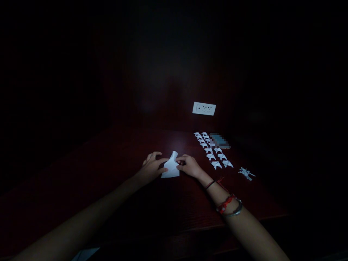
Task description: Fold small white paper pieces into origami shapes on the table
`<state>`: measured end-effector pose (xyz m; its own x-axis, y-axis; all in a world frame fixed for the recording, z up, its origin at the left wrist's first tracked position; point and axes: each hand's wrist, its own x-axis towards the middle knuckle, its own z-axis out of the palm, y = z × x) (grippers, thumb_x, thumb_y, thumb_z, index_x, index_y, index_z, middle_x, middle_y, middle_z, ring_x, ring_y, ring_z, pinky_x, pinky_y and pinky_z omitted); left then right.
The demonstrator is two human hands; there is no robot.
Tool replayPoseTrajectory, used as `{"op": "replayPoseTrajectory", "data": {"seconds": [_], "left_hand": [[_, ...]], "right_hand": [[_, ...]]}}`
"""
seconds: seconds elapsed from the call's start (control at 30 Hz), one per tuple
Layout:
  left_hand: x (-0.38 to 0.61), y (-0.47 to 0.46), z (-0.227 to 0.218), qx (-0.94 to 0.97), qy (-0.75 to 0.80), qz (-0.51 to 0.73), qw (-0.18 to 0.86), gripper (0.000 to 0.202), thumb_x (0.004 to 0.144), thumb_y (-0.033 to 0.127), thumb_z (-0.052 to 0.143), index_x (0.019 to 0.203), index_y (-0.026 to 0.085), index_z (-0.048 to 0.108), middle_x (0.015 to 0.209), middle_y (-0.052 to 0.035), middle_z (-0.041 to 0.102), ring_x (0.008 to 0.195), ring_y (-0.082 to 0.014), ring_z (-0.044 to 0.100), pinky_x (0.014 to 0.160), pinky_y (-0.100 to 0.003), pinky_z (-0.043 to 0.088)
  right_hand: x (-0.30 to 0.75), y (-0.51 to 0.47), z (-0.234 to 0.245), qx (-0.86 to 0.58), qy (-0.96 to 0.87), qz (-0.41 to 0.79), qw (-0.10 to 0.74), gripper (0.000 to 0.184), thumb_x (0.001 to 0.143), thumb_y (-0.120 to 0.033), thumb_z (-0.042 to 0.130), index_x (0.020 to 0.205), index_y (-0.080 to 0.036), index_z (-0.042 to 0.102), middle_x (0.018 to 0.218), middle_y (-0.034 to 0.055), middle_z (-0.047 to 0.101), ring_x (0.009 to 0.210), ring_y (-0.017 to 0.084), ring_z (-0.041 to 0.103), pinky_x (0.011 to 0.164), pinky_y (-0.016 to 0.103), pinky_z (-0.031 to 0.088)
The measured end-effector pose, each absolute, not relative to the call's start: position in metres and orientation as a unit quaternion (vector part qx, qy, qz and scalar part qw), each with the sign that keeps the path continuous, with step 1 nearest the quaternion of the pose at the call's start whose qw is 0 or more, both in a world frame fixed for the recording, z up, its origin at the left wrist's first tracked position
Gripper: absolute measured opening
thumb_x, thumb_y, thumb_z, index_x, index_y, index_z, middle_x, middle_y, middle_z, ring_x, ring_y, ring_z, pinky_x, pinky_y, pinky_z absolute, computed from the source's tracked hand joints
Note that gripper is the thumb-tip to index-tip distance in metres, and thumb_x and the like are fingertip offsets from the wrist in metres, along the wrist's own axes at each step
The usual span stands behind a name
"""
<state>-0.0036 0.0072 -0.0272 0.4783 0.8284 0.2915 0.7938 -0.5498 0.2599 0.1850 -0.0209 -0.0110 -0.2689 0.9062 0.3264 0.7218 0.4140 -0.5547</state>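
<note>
A small sheet of white paper (172,169) is between my two hands, just above or on the dark red table. Its far end curls up into a bend, and the near edge is flat. My left hand (152,166) pinches the paper's left side between thumb and index finger; a ring shows on one of its fingers. From the right, my right hand (189,166) grips the other side with thumb and fingers. Bracelets circle my right wrist and forearm.
Two rows of folded white paper pieces (208,150) lie to the right. Beside them is a blurred flat bluish object (220,140), with a small pile of paper strips (246,173) nearer me. A socket panel (204,108) is on the back wall. The surroundings are very dark.
</note>
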Motion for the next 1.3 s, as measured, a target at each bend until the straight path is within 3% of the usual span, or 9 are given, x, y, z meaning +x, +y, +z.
{"op": "replayPoseTrajectory", "data": {"seconds": [0.57, 0.73, 0.93, 1.07, 1.2, 1.3], "left_hand": [[-0.004, 0.006, -0.027, 0.866, 0.465, 0.182, 0.028, 0.028, 0.072, 0.037, 0.050, 0.100, 0.036, 0.054, 0.116, -0.0023, 0.033, 0.107, -0.0269, 0.028, 0.081, -0.041, 0.030], [-0.004, 0.006, -0.023, 0.877, 0.441, 0.192, 0.001, 0.023, 0.071, 0.038, 0.052, 0.092, 0.031, 0.059, 0.103, -0.0024, 0.042, 0.097, -0.0232, 0.036, 0.078, -0.036, 0.032], [-0.001, 0.011, -0.022, 0.891, 0.410, 0.196, 0.021, 0.032, 0.072, 0.033, 0.051, 0.102, 0.022, 0.051, 0.086, -0.0017, 0.051, 0.084, -0.0180, 0.045, 0.073, -0.028, 0.034], [0.003, 0.006, -0.019, 0.895, 0.401, 0.197, 0.012, 0.026, 0.075, 0.031, 0.048, 0.099, 0.022, 0.051, 0.089, -0.0013, 0.052, 0.083, -0.0167, 0.047, 0.072, -0.026, 0.035], [0.011, 0.000, -0.016, 0.875, 0.437, 0.207, -0.025, 0.023, 0.078, 0.031, 0.044, 0.099, 0.021, 0.049, 0.096, -0.0030, 0.050, 0.086, -0.0167, 0.049, 0.070, -0.025, 0.037], [0.016, -0.001, -0.014, 0.866, 0.459, 0.195, -0.031, 0.022, 0.079, 0.030, 0.044, 0.099, 0.021, 0.046, 0.091, -0.0025, 0.053, 0.084, -0.0169, 0.050, 0.065, -0.024, 0.038]], "right_hand": [[0.182, -0.009, -0.018, -0.516, -0.786, 0.099, 0.326, 0.013, 0.068, -0.015, 0.052, 0.071, -0.014, 0.064, 0.067, 0.0015, 0.059, 0.060, 0.009, 0.050, 0.059, 0.017, 0.036], [0.182, -0.009, -0.019, -0.515, -0.784, 0.104, 0.330, 0.015, 0.068, -0.014, 0.048, 0.072, -0.013, 0.062, 0.066, 0.0011, 0.060, 0.058, 0.009, 0.052, 0.056, 0.016, 0.036], [0.178, -0.011, -0.017, -0.521, -0.785, 0.097, 0.320, 0.024, 0.067, -0.012, 0.047, 0.085, -0.013, 0.062, 0.076, 0.0044, 0.063, 0.065, 0.011, 0.055, 0.062, 0.018, 0.039], [0.176, -0.012, -0.015, -0.531, -0.783, 0.097, 0.308, 0.024, 0.067, -0.011, 0.046, 0.083, -0.012, 0.063, 0.078, 0.0057, 0.064, 0.068, 0.011, 0.055, 0.066, 0.018, 0.038], [0.175, -0.013, -0.014, -0.545, -0.776, 0.105, 0.300, 0.021, 0.066, -0.012, 0.046, 0.079, -0.012, 0.063, 0.069, 0.0033, 0.062, 0.059, 0.009, 0.053, 0.060, 0.017, 0.037], [0.174, -0.013, -0.012, -0.551, -0.771, 0.113, 0.299, 0.019, 0.066, -0.015, 0.048, 0.077, -0.013, 0.063, 0.064, 0.0015, 0.060, 0.055, 0.008, 0.050, 0.055, 0.016, 0.036]]}}
